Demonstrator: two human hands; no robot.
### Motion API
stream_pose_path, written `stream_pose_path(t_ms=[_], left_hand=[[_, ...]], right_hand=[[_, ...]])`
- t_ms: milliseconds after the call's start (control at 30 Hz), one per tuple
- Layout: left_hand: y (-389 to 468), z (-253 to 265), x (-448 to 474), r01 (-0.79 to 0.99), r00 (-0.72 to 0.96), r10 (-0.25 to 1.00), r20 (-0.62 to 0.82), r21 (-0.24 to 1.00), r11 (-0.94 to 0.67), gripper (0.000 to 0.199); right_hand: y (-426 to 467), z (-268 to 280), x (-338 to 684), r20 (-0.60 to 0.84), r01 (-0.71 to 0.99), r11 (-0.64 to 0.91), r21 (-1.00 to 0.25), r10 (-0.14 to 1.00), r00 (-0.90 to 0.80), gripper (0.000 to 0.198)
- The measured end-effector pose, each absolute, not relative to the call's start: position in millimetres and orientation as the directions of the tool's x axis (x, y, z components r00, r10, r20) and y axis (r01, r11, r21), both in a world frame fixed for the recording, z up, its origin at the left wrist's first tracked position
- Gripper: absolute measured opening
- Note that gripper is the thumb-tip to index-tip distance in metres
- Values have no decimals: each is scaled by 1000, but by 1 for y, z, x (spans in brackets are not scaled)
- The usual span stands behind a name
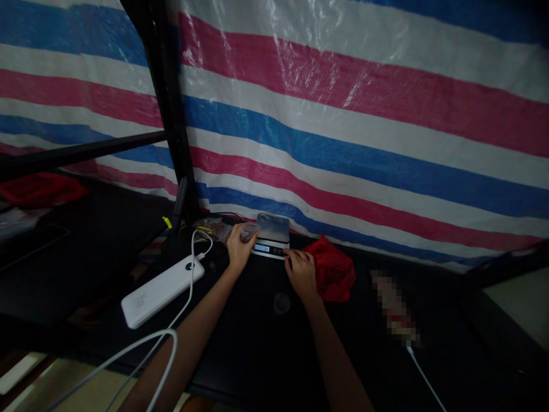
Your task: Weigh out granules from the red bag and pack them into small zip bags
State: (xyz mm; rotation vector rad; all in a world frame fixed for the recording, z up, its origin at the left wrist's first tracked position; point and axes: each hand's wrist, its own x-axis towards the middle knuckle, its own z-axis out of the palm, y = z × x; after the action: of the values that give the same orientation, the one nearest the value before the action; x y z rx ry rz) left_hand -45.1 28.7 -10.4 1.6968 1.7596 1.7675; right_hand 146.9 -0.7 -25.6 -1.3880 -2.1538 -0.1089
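My left hand (239, 249) is closed around a small clear plastic container (249, 230), held beside the left edge of a digital kitchen scale (273, 229). The scale has a silver weighing plate and a lit display (262, 248) at its front, too small to read. My right hand (301, 272) rests at the front right of the scale, its fingertips at the buttons and nothing held in it. A round clear plastic piece (282, 304), perhaps a lid, lies on the black table between my forearms. Against my right hand sits a red bag (332, 272), crumpled.
A white power bank (162, 290) with a looping white cable (191, 286) lies left of my left arm. Clear plastic bags (214, 229) lie behind my left hand. To the right is a blurred-out device (394, 309) on a cable. Striped sheeting (343, 143) hangs behind the table.
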Motion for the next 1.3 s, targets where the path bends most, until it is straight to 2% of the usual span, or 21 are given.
stream_pose_path(t_ms=[267, 467, 533, 667, 800, 933, 1133, 1300], left_hand=[[32, -20, -46, 482, -404, 781, 476, 837, -260, 43], [22, -19, -38, 490, -341, 809, 478, 825, -281, 43], [17, -18, -33, 508, -291, 839, 460, 817, -271, 38], [7, -21, -19, 593, -114, 901, 419, 756, -276, 36], [-2, -25, -3, 626, 16, 914, 406, 708, -326, 36], [-4, -27, 5, 618, 131, 909, 397, 684, -388, 34], [1, -27, 2, 603, 159, 913, 376, 695, -391, 34], [1, -23, 2, 579, 96, 916, 389, 727, -369, 33]], right_hand=[[2, -24, 142, 499, 885, 387, -257, 838, -221, 20], [-3, -20, 129, 497, 900, 385, -207, 833, -242, 19], [-7, -19, 129, 519, 894, 350, -280, 839, -165, 22], [-9, -13, 145, 570, 800, 323, -506, 821, 29, 29], [-4, -14, 161, 503, 629, 402, -666, 864, -19, 27], [2, -25, 157, 448, 583, 385, -716, 893, -40, 21], [4, -30, 151, 473, 475, 413, -777, 881, 8, 18], [4, -27, 153, 404, 310, 365, -878, 912, 70, 21]])
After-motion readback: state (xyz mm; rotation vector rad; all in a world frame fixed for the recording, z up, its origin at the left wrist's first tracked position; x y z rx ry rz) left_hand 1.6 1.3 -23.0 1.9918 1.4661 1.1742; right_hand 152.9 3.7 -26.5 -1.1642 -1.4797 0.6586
